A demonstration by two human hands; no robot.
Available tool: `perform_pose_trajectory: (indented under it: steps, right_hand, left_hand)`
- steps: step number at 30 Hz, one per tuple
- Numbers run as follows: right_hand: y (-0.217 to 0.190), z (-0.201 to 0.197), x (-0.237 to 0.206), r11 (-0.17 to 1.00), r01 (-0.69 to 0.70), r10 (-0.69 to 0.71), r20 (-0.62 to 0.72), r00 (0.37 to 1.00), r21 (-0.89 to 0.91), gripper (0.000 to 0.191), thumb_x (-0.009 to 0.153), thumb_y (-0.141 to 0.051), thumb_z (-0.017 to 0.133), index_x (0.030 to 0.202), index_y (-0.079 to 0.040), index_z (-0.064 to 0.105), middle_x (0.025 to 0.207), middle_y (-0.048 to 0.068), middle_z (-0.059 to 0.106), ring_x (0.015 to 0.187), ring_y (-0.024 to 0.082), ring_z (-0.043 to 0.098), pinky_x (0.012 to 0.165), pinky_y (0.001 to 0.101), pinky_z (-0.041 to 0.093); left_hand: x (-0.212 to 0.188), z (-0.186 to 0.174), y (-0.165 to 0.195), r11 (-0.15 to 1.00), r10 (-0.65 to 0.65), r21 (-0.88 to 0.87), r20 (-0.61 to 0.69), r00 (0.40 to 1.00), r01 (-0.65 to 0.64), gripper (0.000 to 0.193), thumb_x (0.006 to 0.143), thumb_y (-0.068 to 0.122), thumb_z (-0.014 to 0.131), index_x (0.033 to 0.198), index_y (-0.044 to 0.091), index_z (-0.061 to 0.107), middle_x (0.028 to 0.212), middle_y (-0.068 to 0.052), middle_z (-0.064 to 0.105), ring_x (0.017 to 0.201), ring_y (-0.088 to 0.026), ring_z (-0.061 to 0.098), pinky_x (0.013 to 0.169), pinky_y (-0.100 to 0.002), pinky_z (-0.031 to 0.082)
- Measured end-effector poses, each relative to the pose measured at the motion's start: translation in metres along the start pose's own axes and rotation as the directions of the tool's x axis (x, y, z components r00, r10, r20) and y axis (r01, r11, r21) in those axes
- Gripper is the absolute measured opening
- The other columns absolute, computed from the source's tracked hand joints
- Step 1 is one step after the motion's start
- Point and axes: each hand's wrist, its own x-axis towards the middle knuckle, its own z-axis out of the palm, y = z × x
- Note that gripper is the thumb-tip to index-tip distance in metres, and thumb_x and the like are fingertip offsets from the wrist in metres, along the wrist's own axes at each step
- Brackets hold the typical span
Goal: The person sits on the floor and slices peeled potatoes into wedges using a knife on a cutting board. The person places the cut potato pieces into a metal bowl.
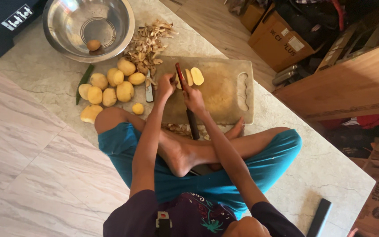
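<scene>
I sit cross-legged on the floor behind a worn cutting board (229, 94). A narrow upright blade (179, 71) rises from a dark bar (193, 125) that runs back under my foot. My left hand (166, 85) and my right hand (193, 97) meet at the blade, one on each side, closed on a peeled potato piece (178, 84) that is mostly hidden by my fingers. Two cut potato slices (196, 76) lie on the board just beyond the blade.
Several peeled potatoes (110, 85) lie left of the board beside a small peeler (149, 91) and a green pod (84, 79). A heap of peels (148, 41) and a steel bowl (119, 39) holding one potato (94, 45) sit farther out. Cardboard boxes (277, 39) and wooden furniture (347, 83) stand at right.
</scene>
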Motion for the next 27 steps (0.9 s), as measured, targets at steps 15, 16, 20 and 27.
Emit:
perform_pose_trajectory:
  steps: [15,16,20,27]
  right_hand:
    - [0.0036,-0.0009,0.0003,0.999,-0.038,0.037,0.031,0.999,0.028,0.06,0.093,-0.003,0.062,0.151,-0.01,0.049,0.079,0.026,0.066,0.071,0.046,0.064,0.065,0.0528,0.049]
    - [0.0032,-0.001,0.0005,0.998,-0.054,0.053,0.036,0.998,0.025,0.06,0.093,-0.003,0.063,0.151,-0.01,0.049,0.077,0.026,0.065,0.07,0.046,0.063,0.065,0.0531,0.049]
    - [0.0018,-0.0009,0.0018,0.997,0.018,-0.015,-0.039,0.999,0.077,0.055,0.092,-0.003,0.065,0.146,-0.011,0.055,0.084,0.025,0.067,0.076,0.045,0.066,0.066,0.0505,0.052]
    - [0.0029,0.0001,0.0053,0.994,0.001,0.003,-0.033,0.999,0.114,0.055,0.092,-0.003,0.066,0.146,-0.011,0.055,0.086,0.026,0.068,0.076,0.045,0.067,0.067,0.0475,0.053]
  left_hand:
    - [-0.0017,-0.0027,0.0039,0.978,-0.138,-0.135,0.165,0.977,0.161,0.04,0.085,-0.002,0.071,0.124,0.005,0.071,0.087,-0.019,0.075,0.074,-0.03,0.075,0.066,-0.039,0.056]
    - [-0.0014,-0.0025,0.0038,0.977,-0.143,-0.137,0.167,0.976,0.166,0.036,0.085,-0.002,0.071,0.121,0.005,0.073,0.087,-0.02,0.076,0.074,-0.03,0.076,0.066,-0.039,0.057]
    - [-0.0002,-0.0015,0.0018,0.988,-0.101,-0.104,0.136,0.986,0.116,0.027,0.084,-0.001,0.075,0.111,0.002,0.074,0.089,-0.022,0.075,0.076,-0.03,0.076,0.065,-0.038,0.058]
    - [0.002,-0.0016,-0.0055,0.996,0.057,0.061,0.104,0.993,-0.064,0.026,0.082,0.008,0.081,0.107,0.001,0.077,0.095,-0.024,0.074,0.089,-0.041,0.072,0.075,-0.044,0.056]
